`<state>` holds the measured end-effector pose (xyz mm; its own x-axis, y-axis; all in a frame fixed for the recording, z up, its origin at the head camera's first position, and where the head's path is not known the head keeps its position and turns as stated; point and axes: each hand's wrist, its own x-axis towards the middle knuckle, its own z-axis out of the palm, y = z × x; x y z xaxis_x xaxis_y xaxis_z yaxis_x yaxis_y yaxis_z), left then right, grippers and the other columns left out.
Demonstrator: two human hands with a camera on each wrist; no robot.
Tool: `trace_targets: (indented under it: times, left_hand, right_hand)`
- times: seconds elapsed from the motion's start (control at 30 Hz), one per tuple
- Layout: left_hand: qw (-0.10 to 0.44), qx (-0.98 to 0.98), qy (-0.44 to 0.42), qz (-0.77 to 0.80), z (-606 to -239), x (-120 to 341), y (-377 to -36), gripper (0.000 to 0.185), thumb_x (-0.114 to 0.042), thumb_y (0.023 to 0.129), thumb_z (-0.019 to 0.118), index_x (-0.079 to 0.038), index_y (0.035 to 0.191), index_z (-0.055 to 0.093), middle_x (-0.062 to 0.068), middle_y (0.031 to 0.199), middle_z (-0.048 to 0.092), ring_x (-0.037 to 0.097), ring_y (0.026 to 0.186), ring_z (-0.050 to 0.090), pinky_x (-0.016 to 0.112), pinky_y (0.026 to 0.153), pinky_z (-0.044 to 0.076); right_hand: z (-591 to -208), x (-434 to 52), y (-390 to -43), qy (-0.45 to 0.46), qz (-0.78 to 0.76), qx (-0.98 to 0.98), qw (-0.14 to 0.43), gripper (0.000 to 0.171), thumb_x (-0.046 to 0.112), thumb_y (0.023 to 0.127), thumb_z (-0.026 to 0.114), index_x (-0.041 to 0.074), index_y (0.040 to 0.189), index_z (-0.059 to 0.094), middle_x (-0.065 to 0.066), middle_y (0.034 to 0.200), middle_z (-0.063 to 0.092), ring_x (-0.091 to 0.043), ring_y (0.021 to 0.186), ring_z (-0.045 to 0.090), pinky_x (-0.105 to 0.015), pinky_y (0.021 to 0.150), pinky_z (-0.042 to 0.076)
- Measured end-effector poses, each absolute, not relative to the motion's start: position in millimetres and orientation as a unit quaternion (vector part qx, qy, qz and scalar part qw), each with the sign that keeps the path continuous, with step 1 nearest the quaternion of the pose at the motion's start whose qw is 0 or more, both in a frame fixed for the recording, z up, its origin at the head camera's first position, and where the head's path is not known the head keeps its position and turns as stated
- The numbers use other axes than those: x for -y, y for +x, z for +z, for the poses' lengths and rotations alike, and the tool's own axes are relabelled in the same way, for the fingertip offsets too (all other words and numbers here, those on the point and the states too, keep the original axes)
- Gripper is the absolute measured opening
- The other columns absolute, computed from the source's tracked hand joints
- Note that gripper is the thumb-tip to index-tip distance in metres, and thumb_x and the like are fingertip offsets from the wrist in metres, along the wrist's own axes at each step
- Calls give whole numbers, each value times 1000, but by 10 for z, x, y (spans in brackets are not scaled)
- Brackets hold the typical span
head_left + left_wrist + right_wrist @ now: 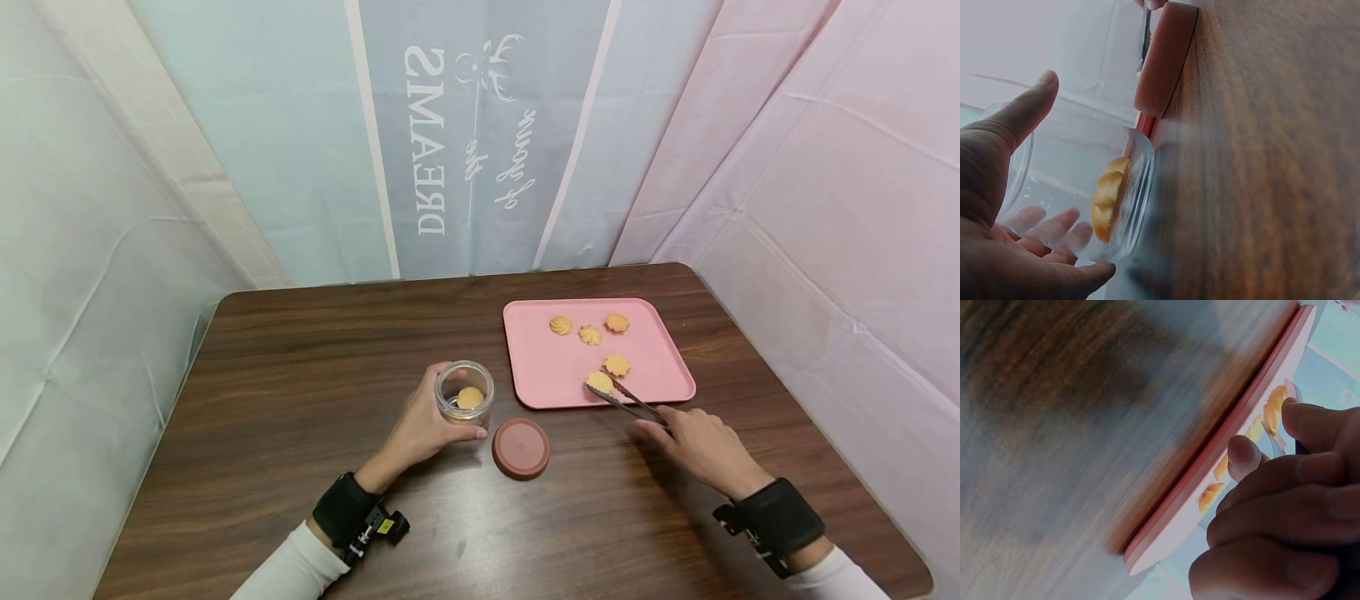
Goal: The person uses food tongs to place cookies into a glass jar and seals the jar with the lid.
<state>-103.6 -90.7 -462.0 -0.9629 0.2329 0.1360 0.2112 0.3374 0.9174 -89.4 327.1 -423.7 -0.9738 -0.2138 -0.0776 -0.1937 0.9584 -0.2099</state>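
Tongs close on a cookie at the near edge of the pink tray.

The cookie [599, 381] lies on the pink tray [660, 354] near its front rim, with the tips of the metal tongs [626, 400] on either side of it. The right hand [693, 442] holds the tongs' handles, fingers [1272, 512] curled round them. Four more cookies [589, 334] sit further back on the tray. To the left, the left hand [420, 429] wraps its fingers round an open glass jar [465, 393] standing on the tabletop [300, 375], one cookie inside. A round brown lid [521, 447] lies flat just beside the jar, between the two hands.
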Motion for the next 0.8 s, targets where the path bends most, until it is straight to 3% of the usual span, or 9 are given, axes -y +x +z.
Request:
trace_targets:
  times: [0.4,0.8]
  left_hand:
    - [8,-816,132,563,-4601,904,-1012,105,-24,66,104,-11,150,42,10,143,64,31,128,62,52,105,47]
    - [6,-820,135,556,-4619,906,-1017,104,-24,66,104,-11,149,43,9,143,64,32,129,62,51,105,47]
  right_hand:
    - [-4128,-3221,-884,-122,-94,-988,28,29,40,106,64,13,95,63,3,63,44,-15,55,44,-34,51,35]
    - [-3992,-3128,-873,-138,-101,-985,12,36,39,105,66,18,80,52,3,63,39,-12,52,38,-30,50,29]
